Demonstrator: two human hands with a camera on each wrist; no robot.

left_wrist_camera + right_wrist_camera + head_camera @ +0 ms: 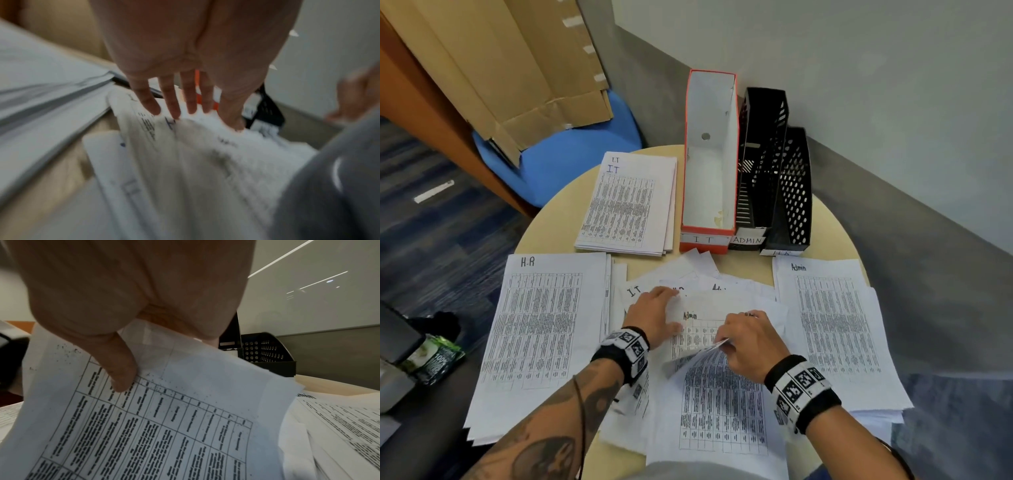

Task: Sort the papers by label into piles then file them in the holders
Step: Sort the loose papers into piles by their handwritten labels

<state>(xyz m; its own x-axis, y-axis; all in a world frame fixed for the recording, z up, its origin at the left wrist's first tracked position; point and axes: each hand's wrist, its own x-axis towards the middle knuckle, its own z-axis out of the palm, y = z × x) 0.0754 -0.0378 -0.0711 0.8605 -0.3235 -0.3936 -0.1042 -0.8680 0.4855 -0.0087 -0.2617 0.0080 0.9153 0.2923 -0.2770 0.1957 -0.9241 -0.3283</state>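
Right hand pinches sheet; left hand flat on loose papers. Piles: "H.R", "I.T", "Admin". Holders: "IT", "ADMIN", "HR".

Left wrist view motion-blurred; labels of unsorted papers under both hands mostly hidden

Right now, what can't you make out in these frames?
- Lifted sheet in right hand: label hidden by the curl, head view; right wrist view shows only its table.
- Papers under left hand: motion blur, left wrist view.
- Table text on all piles: too small.
- H.R holder tag: partly covered by papers.
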